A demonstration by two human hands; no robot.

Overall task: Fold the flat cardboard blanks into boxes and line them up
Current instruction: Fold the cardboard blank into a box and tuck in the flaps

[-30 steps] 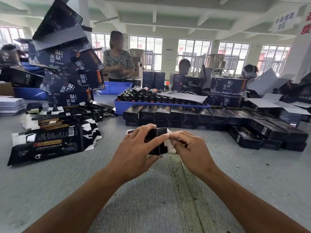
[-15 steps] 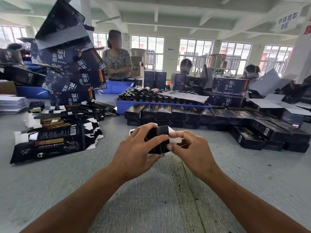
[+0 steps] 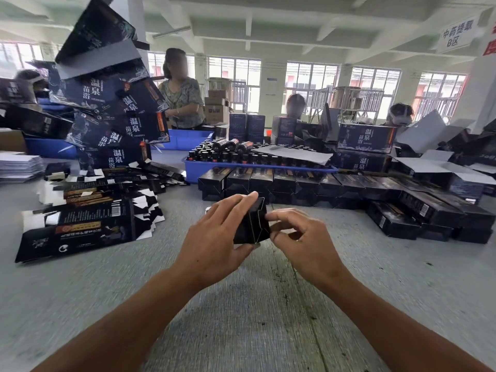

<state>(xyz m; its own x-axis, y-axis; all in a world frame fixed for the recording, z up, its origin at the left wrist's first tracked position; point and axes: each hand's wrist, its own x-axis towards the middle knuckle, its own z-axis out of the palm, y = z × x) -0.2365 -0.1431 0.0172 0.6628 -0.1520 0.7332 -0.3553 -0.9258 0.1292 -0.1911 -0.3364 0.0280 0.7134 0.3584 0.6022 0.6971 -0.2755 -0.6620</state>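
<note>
My left hand [image 3: 214, 237] grips a small black cardboard box [image 3: 253, 224] above the grey table, its end turned toward me with the dark flaps folded in. My right hand [image 3: 303, 240] sits just right of that end, thumb and forefinger curled together at the flap's edge. A heap of flat black blanks [image 3: 80, 226] lies on the table to the left. A row of folded black boxes [image 3: 308, 183] runs across the table behind my hands and curves toward the right.
A blue tray of dark bottles [image 3: 249, 159] stands behind the row. Large dark printed cartons [image 3: 107, 103] tower at the back left. A person [image 3: 182, 95] stands beyond them; others sit at the back. White sheets [image 3: 18, 165] are stacked far left.
The white flap seen at the box end a moment ago is now tucked in, leaving a dark end. My right fingers have shifted to the flap's edge. The box rose slightly.
</note>
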